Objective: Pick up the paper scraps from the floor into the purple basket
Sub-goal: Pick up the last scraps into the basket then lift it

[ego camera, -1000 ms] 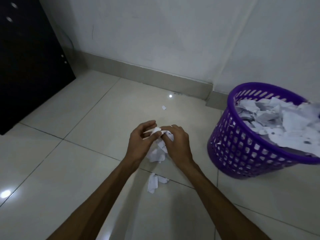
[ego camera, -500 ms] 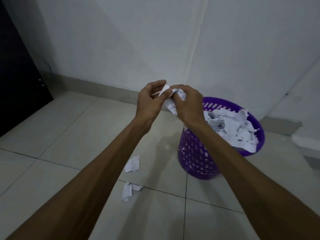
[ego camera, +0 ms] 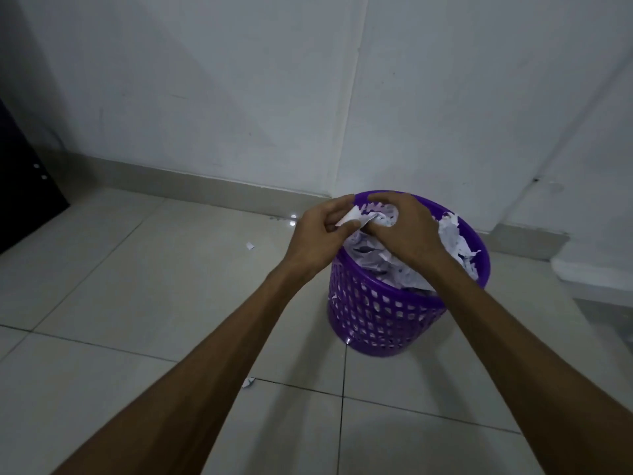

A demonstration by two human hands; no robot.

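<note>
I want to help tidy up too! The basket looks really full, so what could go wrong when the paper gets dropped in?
1. The purple basket is heaped up to its rim, so the paper scraps held by the left hand and right hand might slide off the pile onto the floor.
2. Bits may slip from the fingers on release.
3. Two small scraps lie on the tiles, one near the wall, one by the left forearm; they could be forgotten.
</note>
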